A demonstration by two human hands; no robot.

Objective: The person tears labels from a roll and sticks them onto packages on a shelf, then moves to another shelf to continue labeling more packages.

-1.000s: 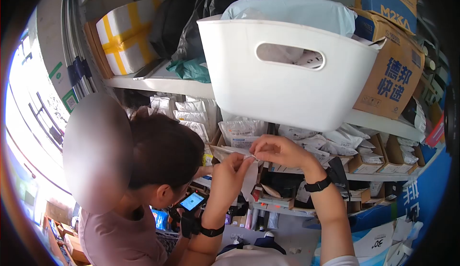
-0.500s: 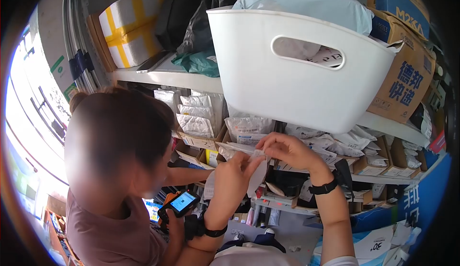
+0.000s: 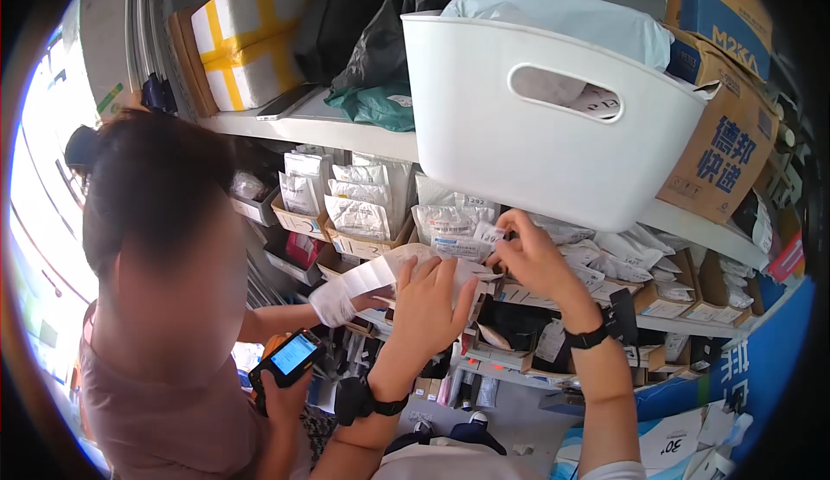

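My left hand (image 3: 428, 305) is open, fingers stretched, over a pale plastic packet (image 3: 415, 255) by the shelf's front edge. My right hand (image 3: 540, 264) is closed, with its fingertips pinching a small white label (image 3: 488, 233) with printed digits, in front of the upright parcels (image 3: 451, 221). A long strip of white labels (image 3: 367, 277) runs to the left of my left hand, its rolled end at another person's hand (image 3: 373, 298). That person's other hand holds a handheld scanner (image 3: 292, 355) with a lit screen.
A big white bin (image 3: 553, 156) overhangs the parcel row from the upper shelf. Cardboard boxes (image 3: 726, 147) stand to its right, a taped foam box (image 3: 251, 44) to its left. Cardboard trays (image 3: 367, 245) of bagged parcels line the lower shelf. The other person (image 3: 164, 350) stands close at left.
My hands were together, pinching white material; now they are apart, the left opened and the right holding the label at the parcels. The other person has shifted left, and the label strip shows stretched out.
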